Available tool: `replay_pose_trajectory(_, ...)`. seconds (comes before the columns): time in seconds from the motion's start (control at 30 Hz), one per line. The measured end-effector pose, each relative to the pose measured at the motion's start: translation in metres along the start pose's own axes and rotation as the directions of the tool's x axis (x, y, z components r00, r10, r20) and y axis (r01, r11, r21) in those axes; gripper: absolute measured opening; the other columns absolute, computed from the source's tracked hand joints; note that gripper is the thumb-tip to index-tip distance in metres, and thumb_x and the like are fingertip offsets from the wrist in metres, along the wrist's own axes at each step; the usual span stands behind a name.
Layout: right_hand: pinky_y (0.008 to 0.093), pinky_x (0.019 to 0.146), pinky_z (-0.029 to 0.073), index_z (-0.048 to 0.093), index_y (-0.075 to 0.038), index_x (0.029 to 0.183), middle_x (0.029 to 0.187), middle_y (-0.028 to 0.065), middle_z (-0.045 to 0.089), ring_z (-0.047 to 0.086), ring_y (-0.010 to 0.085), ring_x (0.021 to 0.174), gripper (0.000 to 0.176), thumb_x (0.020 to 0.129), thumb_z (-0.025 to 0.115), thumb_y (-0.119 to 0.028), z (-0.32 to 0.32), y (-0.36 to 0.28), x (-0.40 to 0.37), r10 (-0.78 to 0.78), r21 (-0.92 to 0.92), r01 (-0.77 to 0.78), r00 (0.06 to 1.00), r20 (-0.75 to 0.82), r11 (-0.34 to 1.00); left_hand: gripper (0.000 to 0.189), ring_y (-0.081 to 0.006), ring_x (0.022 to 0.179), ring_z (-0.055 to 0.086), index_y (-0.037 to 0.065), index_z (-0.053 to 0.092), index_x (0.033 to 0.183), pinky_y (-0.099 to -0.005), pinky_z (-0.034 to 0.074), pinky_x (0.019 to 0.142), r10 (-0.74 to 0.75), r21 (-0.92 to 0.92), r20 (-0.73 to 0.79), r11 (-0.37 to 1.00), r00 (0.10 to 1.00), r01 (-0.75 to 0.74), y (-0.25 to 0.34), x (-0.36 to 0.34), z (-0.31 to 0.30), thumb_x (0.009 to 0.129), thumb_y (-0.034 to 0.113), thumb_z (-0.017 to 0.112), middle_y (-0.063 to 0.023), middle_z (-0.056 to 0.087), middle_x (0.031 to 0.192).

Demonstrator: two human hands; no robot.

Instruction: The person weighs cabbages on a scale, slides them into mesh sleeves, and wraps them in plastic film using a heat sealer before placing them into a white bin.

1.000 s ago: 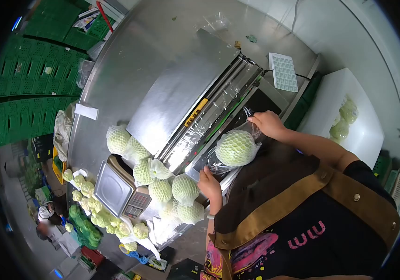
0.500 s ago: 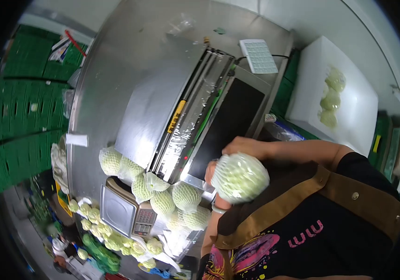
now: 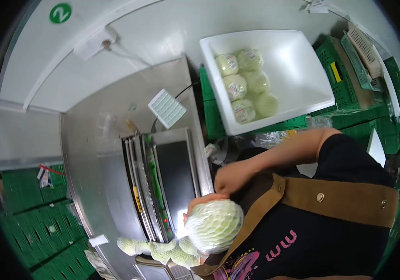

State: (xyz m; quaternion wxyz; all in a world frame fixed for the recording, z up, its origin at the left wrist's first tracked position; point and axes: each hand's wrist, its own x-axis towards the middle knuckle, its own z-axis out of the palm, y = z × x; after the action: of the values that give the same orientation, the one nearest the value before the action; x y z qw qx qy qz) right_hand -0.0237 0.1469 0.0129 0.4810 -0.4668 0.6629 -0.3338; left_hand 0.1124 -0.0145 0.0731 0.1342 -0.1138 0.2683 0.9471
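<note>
A round pale-green cabbage (image 3: pixel 216 226), in a white foam net and clear plastic film, sits close in front of my apron. My left hand (image 3: pixel 203 201) is wrapped around it; some fingers show along its upper edge and the rest are hidden behind it. Just above, touching or nearly touching the left fingers, is my right hand (image 3: pixel 230 178), with its fingers curled closed. What it grips, if anything, is hidden. Beside both hands lies the dark plate (image 3: pixel 176 168) of a film-wrapping machine, with its rollers (image 3: pixel 139 186) farther away.
Several netted cabbages (image 3: pixel 162 252) lie at the machine's near end, beside a weighing scale (image 3: pixel 152 269). A white foam box (image 3: pixel 293 70) with several wrapped cabbages (image 3: pixel 252 83) stands beyond the table. A label sheet (image 3: pixel 167 108) lies on the steel table. Green crates (image 3: pixel 51 233) are stacked behind.
My view has turned toward the white foam box, showing more of its inside. The cabbage remains in my left hand, and my right hand has stayed close to it.
</note>
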Motion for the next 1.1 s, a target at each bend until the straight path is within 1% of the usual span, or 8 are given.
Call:
replay_pose_trajectory(0.13, 0.0360, 0.092, 0.046, 0.050, -0.002, 0.128, 0.123, 0.0150, 0.056, 0.057, 0.0255, 0.111, 0.055, 0.085, 0.068, -0.031, -0.064, -0.017, -0.087, 0.020, 0.467, 0.209, 0.899, -0.437, 0.859, 0.056, -0.0239, 0.130, 0.040, 0.010, 0.044, 0.133, -0.0399, 0.031, 0.111, 0.141, -0.163, 0.087, 0.979, 0.986, -0.126, -0.027, 0.055, 0.004, 0.097, 0.053, 0.039, -0.0161, 0.049, 0.134)
replay_pose_trajectory(0.3, 0.0370, 0.111, 0.028, 0.024, -0.003, 0.146, 0.141, 0.0153, 0.038, 0.036, 0.0245, 0.132, 0.107, 0.062, 0.085, -0.024, -0.082, 0.015, -0.140, -0.023, 0.535, 0.449, 0.781, -0.624, 0.716, 0.032, -0.0187, 0.096, 0.055, 0.006, 0.051, 0.100, -0.0344, 0.047, 0.087, 0.299, 0.315, -0.338, 0.930, 0.892, -0.192, -0.061, 0.174, 0.063, 0.103, 0.033, 0.033, -0.0096, 0.056, 0.098)
replay_pose_trajectory(0.43, 0.0363, 0.109, 0.032, 0.026, -0.004, 0.148, 0.140, 0.0142, 0.042, 0.041, 0.0231, 0.129, 0.101, 0.065, 0.078, -0.033, -0.114, 0.114, -0.238, 0.324, 0.705, 0.328, 0.714, -0.621, 0.629, 0.018, -0.0153, 0.088, 0.055, 0.002, 0.053, 0.112, -0.0288, 0.046, 0.082, 0.457, 0.855, 0.054, 0.438, 0.888, -0.278, -0.109, 0.255, 0.077, 0.095, 0.008, 0.051, -0.0077, 0.057, 0.096)
replay_pose_trajectory(0.47, 0.0354, 0.109, 0.032, 0.021, -0.004, 0.149, 0.140, 0.0151, 0.041, 0.040, 0.0234, 0.130, 0.100, 0.072, 0.075, -0.036, -0.121, 0.133, -0.269, 0.396, 0.723, 0.322, 0.666, -0.632, 0.611, 0.029, -0.0176, 0.094, 0.057, 0.003, 0.053, 0.118, -0.0315, 0.046, 0.085, 0.198, 0.929, 0.046, 0.352, 0.979, -0.115, -0.116, 0.262, 0.072, 0.090, 0.006, 0.060, -0.0099, 0.058, 0.101)
replay_pose_trajectory(0.53, 0.0350, 0.108, 0.034, 0.022, -0.002, 0.147, 0.137, 0.0148, 0.044, 0.043, 0.0240, 0.128, 0.096, 0.075, 0.077, -0.032, -0.136, 0.163, -0.318, 0.477, 0.642, 0.160, 0.541, -0.693, 0.750, 0.048, -0.0277, 0.100, 0.061, 0.003, 0.053, 0.122, -0.0383, 0.048, 0.086, -0.145, 0.888, 0.436, -0.092, 0.888, -0.451, -0.151, 0.272, 0.056, 0.080, 0.016, 0.073, -0.0140, 0.060, 0.113)
replay_pose_trajectory(0.63, 0.0364, 0.103, 0.040, 0.033, -0.004, 0.141, 0.129, 0.0159, 0.050, 0.050, 0.0278, 0.119, 0.097, 0.064, 0.084, -0.035, -0.130, 0.226, -0.353, 0.634, 0.576, -0.285, 0.481, -0.605, 0.766, 0.040, -0.0305, 0.095, 0.062, 0.005, 0.056, 0.110, -0.0397, 0.050, 0.079, -0.420, 0.725, 0.423, -0.375, 0.803, -0.578, -0.183, 0.274, 0.046, 0.076, 0.017, 0.073, -0.0135, 0.062, 0.105)
replay_pose_trajectory(0.83, 0.0460, 0.095, 0.044, 0.042, -0.003, 0.132, 0.122, 0.0183, 0.050, 0.050, 0.0358, 0.115, 0.098, 0.055, 0.085, -0.045, -0.076, 0.292, -0.325, 0.688, 0.202, -0.727, 0.468, -0.555, 0.657, 0.019, -0.0303, 0.076, 0.062, 0.007, 0.051, 0.086, -0.0423, 0.050, 0.064, -0.395, 0.712, 0.381, -0.452, 0.836, -0.538, -0.183, 0.272, 0.049, 0.074, 0.009, 0.065, -0.0096, 0.061, 0.082)
replay_pose_trajectory(1.1, 0.0419, 0.106, 0.036, 0.036, 0.002, 0.135, 0.129, 0.0222, 0.044, 0.042, 0.0365, 0.124, 0.108, 0.050, 0.088, -0.040, -0.049, 0.317, -0.287, 0.529, 0.048, -0.647, 0.576, -0.624, 0.761, 0.008, -0.0356, 0.074, 0.063, 0.006, 0.058, 0.083, -0.0462, 0.050, 0.065, -0.392, 0.767, 0.322, -0.426, 0.862, -0.480, -0.178, 0.267, 0.017, 0.080, 0.010, 0.053, -0.0154, 0.063, 0.078)
